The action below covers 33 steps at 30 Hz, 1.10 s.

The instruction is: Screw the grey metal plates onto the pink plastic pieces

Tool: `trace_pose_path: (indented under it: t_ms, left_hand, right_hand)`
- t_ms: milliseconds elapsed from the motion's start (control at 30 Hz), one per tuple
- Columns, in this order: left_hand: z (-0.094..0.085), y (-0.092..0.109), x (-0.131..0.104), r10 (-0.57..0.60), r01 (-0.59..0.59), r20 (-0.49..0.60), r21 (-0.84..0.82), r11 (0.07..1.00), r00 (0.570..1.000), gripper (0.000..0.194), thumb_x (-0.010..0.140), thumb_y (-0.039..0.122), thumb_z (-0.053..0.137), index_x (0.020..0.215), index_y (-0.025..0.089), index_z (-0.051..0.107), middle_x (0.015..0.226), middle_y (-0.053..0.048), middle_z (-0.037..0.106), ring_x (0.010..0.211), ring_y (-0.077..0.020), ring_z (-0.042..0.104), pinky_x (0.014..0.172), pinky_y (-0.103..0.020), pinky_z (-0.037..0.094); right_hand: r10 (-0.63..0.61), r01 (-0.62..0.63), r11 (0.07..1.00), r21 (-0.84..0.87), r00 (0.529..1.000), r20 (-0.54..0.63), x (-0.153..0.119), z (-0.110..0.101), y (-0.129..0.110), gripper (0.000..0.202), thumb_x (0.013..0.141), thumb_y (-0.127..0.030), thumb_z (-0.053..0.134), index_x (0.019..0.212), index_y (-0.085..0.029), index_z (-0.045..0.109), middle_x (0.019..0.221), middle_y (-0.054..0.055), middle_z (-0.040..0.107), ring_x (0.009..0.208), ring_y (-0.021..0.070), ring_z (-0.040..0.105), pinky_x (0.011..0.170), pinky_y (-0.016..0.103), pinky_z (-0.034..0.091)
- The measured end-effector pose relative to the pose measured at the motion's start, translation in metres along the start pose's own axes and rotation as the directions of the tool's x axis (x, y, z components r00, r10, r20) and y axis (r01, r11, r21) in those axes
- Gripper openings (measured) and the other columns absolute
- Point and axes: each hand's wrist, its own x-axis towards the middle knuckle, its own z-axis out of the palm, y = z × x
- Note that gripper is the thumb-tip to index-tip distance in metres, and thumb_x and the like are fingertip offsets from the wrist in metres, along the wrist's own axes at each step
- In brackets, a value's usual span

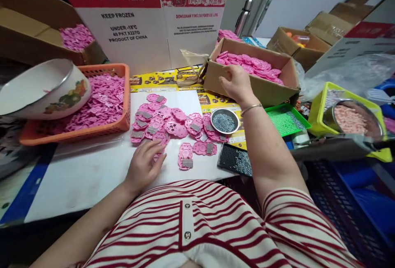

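Observation:
My left hand (144, 164) rests at the near edge of a loose pile of pink plastic casings (175, 129), many bearing grey rectangular pieces. Its fingers are stretched out and apart from the thumb, over a pink casing. Above the near rim of a cardboard box (253, 89) is my right hand (237, 82), its fingers curled. What they hold, if anything, is hidden. Similar pink casings (256, 65) fill the box. Two casings lie apart from the pile, one being an upright-lying casing (185, 156).
A metal bowl of small beads (224, 123) and a black tray (226, 157) stand near my right forearm, beside a green tray (285, 120). On the left, an enamel basin (46, 91) leans in an orange basket (127, 95) of pink parts. A white carton (135, 50) stands behind.

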Motion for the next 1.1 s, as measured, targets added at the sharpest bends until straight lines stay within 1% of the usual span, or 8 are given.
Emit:
trace_pose_path:
  t_ms: [67, 233, 400, 567, 733, 900, 1000, 1100]
  left_hand:
    - [-0.004, -0.011, -0.021, 0.022, -0.023, 0.008, 0.113, 0.993, 1.0, 0.031, 0.088, 0.016, 0.064, 0.119, 0.022, 0.058, 0.122, -0.013, 0.064, 0.112, -0.0293, 0.063, 0.103, -0.054, 0.047]
    - [-0.001, -0.027, -0.054, -0.015, 0.018, -0.013, 0.275, 0.961, 1.0, 0.034, 0.088, 0.015, 0.062, 0.12, 0.025, 0.055, 0.118, -0.013, 0.063, 0.107, -0.0311, 0.063, 0.096, -0.054, 0.05]
    - [0.004, -0.027, -0.048, -0.041, 0.035, 0.012, 0.304, 0.952, 0.999, 0.031, 0.089, 0.017, 0.062, 0.118, 0.023, 0.056, 0.119, -0.014, 0.062, 0.105, -0.0296, 0.064, 0.093, -0.051, 0.053]
    - [0.006, -0.027, -0.044, -0.06, 0.055, 0.005, 0.319, 0.946, 0.998, 0.029, 0.089, 0.017, 0.062, 0.118, 0.02, 0.057, 0.121, -0.015, 0.062, 0.108, -0.0293, 0.063, 0.096, -0.051, 0.052]
    - [0.007, -0.026, -0.045, -0.09, 0.089, -0.013, 0.319, 0.943, 0.996, 0.028, 0.09, 0.019, 0.061, 0.118, 0.022, 0.057, 0.123, -0.015, 0.062, 0.11, -0.0279, 0.063, 0.099, -0.05, 0.05]
    - [0.002, -0.025, -0.042, -0.186, 0.165, 0.044, 0.293, 0.942, 0.982, 0.037, 0.091, 0.029, 0.061, 0.127, 0.023, 0.054, 0.131, -0.015, 0.059, 0.123, -0.0286, 0.057, 0.109, -0.052, 0.041]
    - [-0.005, -0.031, -0.035, -0.312, 0.26, 0.149, 0.29, 0.921, 0.938, 0.066, 0.085, 0.051, 0.066, 0.14, 0.022, 0.045, 0.147, -0.018, 0.047, 0.138, -0.0349, 0.043, 0.117, -0.06, 0.025]
    - [-0.012, -0.043, -0.021, -0.366, 0.318, 0.17, 0.255, 0.913, 0.915, 0.065, 0.088, 0.052, 0.061, 0.143, 0.023, 0.045, 0.154, -0.016, 0.04, 0.144, -0.0342, 0.034, 0.119, -0.059, 0.019]
  right_hand:
    - [0.081, -0.072, 0.982, -0.173, 0.996, 0.043, 0.03, 0.012, 0.028, 0.046, 0.087, -0.027, 0.057, 0.13, -0.012, 0.053, 0.13, 0.016, 0.054, 0.124, 0.0286, 0.051, 0.109, 0.046, 0.041]
    - [0.074, -0.05, 0.957, -0.286, 0.994, 0.076, 0.065, 0.034, 0.068, 0.044, 0.08, -0.028, 0.065, 0.12, -0.01, 0.059, 0.127, 0.019, 0.054, 0.123, 0.0336, 0.048, 0.107, 0.051, 0.04]
    - [0.12, -0.093, 0.929, -0.357, 0.991, 0.054, 0.09, 0.045, 0.088, 0.046, 0.083, -0.032, 0.063, 0.123, -0.009, 0.057, 0.132, 0.024, 0.052, 0.125, 0.0353, 0.045, 0.105, 0.052, 0.037]
    - [0.175, -0.097, 0.922, -0.374, 0.968, 0.181, 0.105, 0.041, 0.102, 0.028, 0.079, -0.028, 0.069, 0.102, -0.013, 0.068, 0.1, 0.013, 0.069, 0.095, 0.0245, 0.059, 0.087, 0.036, 0.045]
    - [0.159, -0.068, 0.926, -0.372, 0.963, 0.219, 0.096, 0.028, 0.102, 0.022, 0.079, -0.027, 0.069, 0.097, -0.014, 0.07, 0.092, 0.01, 0.07, 0.08, 0.0187, 0.057, 0.074, 0.031, 0.041]
    - [0.159, -0.052, 0.931, -0.36, 0.948, 0.275, 0.08, 0.015, 0.098, 0.025, 0.081, -0.028, 0.069, 0.098, -0.009, 0.071, 0.091, 0.018, 0.07, 0.079, 0.0172, 0.056, 0.071, 0.034, 0.037]
    - [0.134, -0.068, 0.926, -0.371, 0.979, 0.153, 0.073, 0.014, 0.083, 0.048, 0.086, -0.034, 0.064, 0.124, -0.006, 0.061, 0.122, 0.029, 0.06, 0.114, 0.0267, 0.055, 0.084, 0.042, 0.037]
    - [-0.021, 0.004, 0.968, -0.251, 0.998, -0.064, 0.059, 0.024, 0.043, 0.058, 0.089, -0.046, 0.057, 0.133, -0.008, 0.054, 0.132, 0.026, 0.053, 0.131, 0.0305, 0.046, 0.096, 0.048, 0.036]
